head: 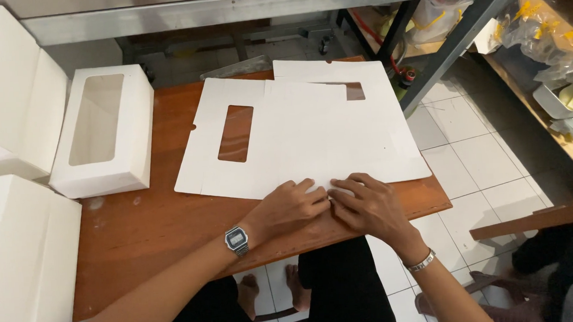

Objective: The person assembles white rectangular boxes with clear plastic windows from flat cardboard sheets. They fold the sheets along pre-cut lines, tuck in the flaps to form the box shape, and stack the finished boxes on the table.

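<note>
Both your hands press flat, fingertips meeting, on the near edge of the flat white box blank (298,141): left hand (292,206), right hand (369,206). Its long axis runs left to right; the sheet extends away from you, apparently atop another.

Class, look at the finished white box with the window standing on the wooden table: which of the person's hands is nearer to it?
Left. The left hand presses the flat cardboard sheet, nearer the finished box. The right hand lies beyond it, farther away.
</note>
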